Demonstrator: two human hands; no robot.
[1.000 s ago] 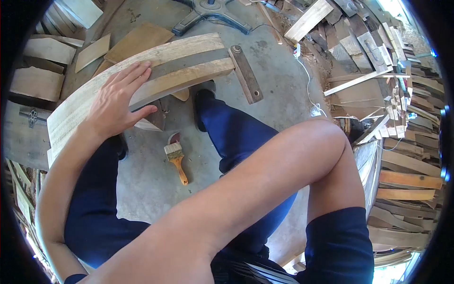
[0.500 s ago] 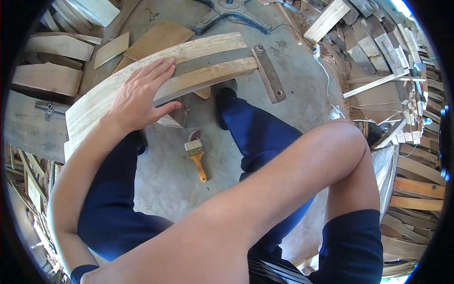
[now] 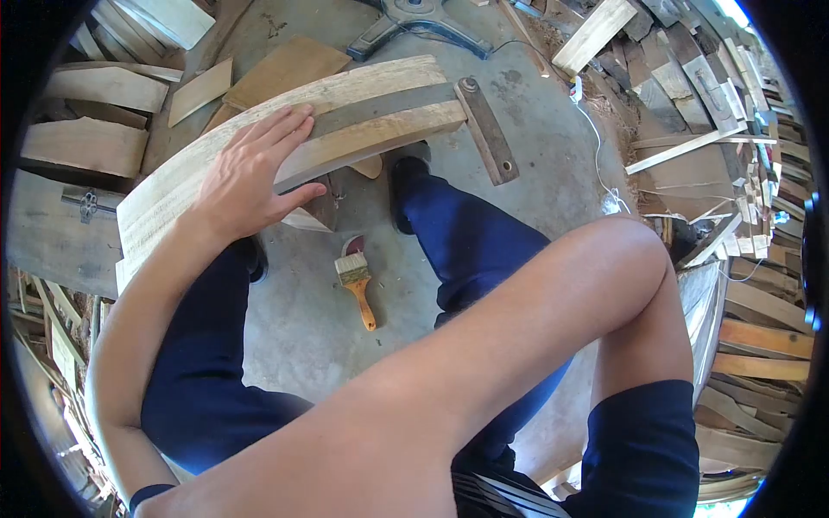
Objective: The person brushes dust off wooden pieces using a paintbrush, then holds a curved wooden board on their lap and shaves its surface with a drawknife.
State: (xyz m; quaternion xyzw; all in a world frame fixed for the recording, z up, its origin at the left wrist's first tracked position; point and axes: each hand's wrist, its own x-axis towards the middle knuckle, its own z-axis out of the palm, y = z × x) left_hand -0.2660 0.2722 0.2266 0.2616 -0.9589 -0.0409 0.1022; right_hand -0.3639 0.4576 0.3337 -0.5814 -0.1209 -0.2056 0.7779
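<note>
My left hand [image 3: 250, 177] lies palm down on a curved pale wooden beam [image 3: 363, 80], its fingers stretched out and its thumb apart over the near edge. A grey strip [image 3: 389, 105] runs along the beam's top between two pale bands of wood. Against the beam's right end is a flat, rusty-looking bar [image 3: 485, 129] with a round hole at its near end. My right forearm crosses in front of me toward the lower left, and the right hand lies outside the picture. Below the beam, a paintbrush [image 3: 357, 289] with a wooden handle rests on the floor.
The concrete floor [image 3: 294, 345] lies between my legs. Wood boards [image 3: 86, 147] are stacked at the left, with more wood offcuts [image 3: 682, 86] piled at the right. A dark metal base [image 3: 419, 22] stands at the top. A white cable [image 3: 596, 138] runs along the right.
The whole view has shifted very slightly. My left hand keeps its place on the beam, and nothing else has visibly moved.
</note>
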